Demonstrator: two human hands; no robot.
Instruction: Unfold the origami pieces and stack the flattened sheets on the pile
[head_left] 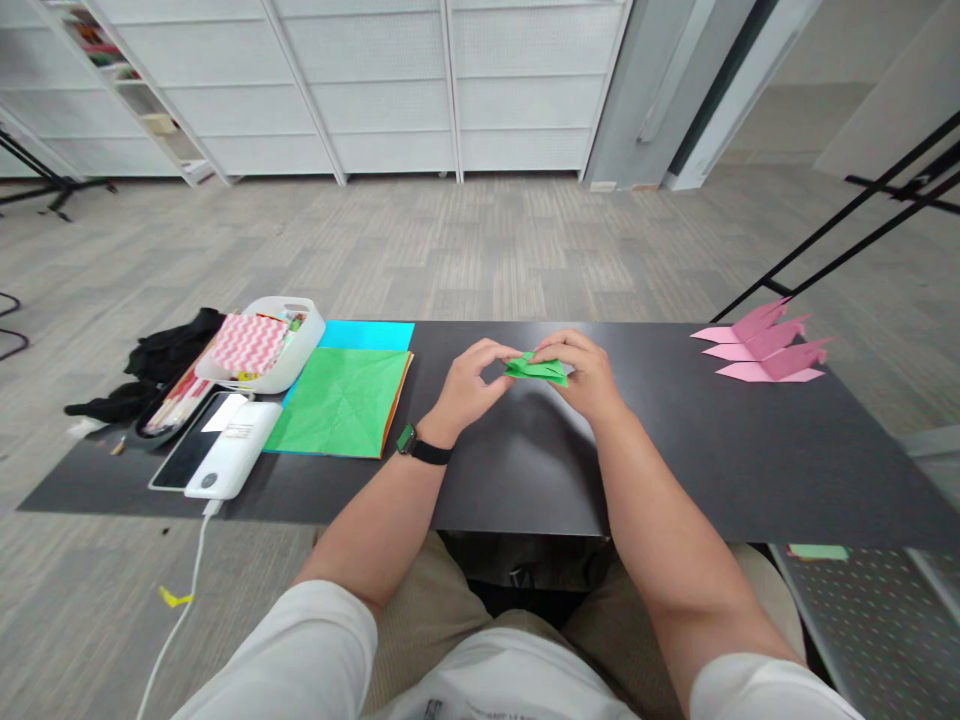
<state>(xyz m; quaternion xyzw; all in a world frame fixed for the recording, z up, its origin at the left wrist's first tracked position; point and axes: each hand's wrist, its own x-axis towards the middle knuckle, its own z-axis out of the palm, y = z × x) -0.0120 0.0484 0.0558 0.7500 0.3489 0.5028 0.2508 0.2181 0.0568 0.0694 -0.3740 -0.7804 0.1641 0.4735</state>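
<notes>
A small folded piece of green origami paper (537,370) is held up over the dark table between my two hands. My left hand (474,383) pinches its left end with thumb and forefinger; a dark watch (407,439) is on that wrist. Fingers of my right hand (586,375) grip the paper's right side, with the forefinger lying across the top. Layered folds show along the near edge, while the ends are partly covered by my fingertips. To the left lies a stack of square paper with a creased green sheet (337,400) on top.
Three pink folded paper figures (772,350) stand at the table's (675,450) right end. On the left are a white bin (300,345) of supplies, a black cloth (172,345), a phone (196,440) and a white power bank (234,450) with a cable (196,570) hanging down.
</notes>
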